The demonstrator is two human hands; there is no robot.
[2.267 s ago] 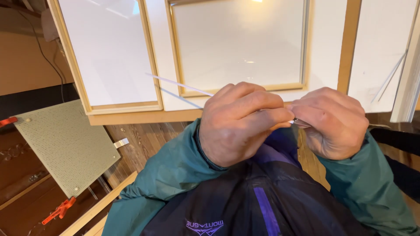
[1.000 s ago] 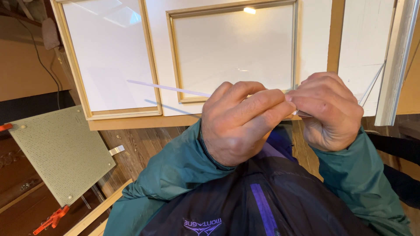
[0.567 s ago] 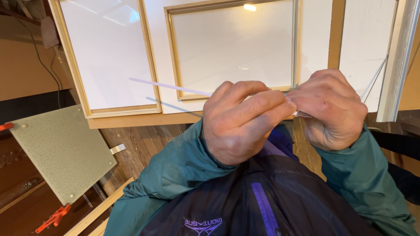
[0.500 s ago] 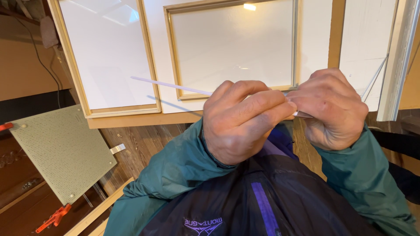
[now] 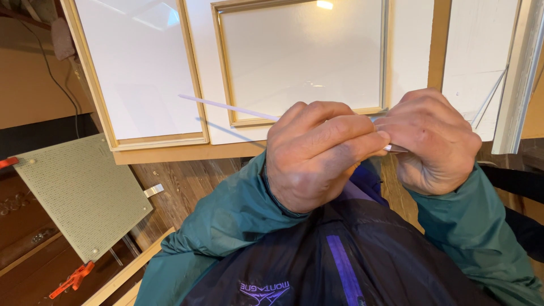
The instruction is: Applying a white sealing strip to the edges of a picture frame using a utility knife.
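Note:
Close in front of my chest, my left hand (image 5: 317,153) and my right hand (image 5: 433,139) meet fingertip to fingertip. Both pinch a thin white strip (image 5: 226,106) that sticks out to the left past my left hand, over a white panel. Its right end shows as a small tip between the two hands. Teal sleeves and a dark vest fill the bottom of the view.
White panels in light wooden frames (image 5: 224,85) lie on a wooden surface ahead. A pale green perforated board (image 5: 79,192) sits at lower left, with orange clamps (image 5: 71,279) near it. A white rail (image 5: 518,79) stands at the right edge.
Both hands have stayed together on the strip with only slight shifts. The view has moved a little against the framed panels.

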